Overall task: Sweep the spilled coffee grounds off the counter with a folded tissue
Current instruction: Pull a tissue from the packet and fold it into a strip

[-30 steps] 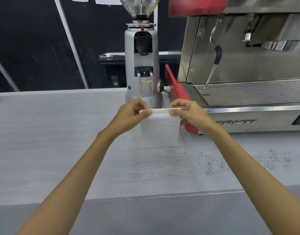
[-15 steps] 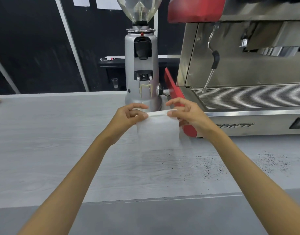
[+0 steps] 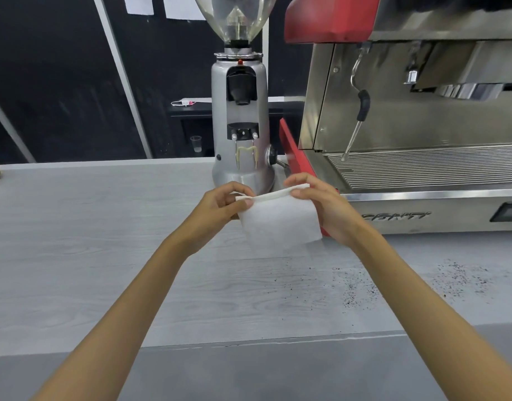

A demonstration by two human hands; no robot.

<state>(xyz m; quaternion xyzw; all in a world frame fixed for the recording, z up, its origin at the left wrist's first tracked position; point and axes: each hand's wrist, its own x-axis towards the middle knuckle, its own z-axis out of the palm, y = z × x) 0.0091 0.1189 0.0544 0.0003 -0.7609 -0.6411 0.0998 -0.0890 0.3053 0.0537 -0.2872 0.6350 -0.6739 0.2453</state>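
Folded tissue [image 3: 279,224] now aslant, right end higher.

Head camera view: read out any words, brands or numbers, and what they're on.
Stainless-steel espresso machine, front panel: dark brand lettering, too blurred to read.
White paper sheets on the black wall: no legible print.
Silver coffee grinder: no text visible.

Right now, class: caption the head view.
Left hand and right hand pinch a folded tissue; coffee grounds dot the counter.
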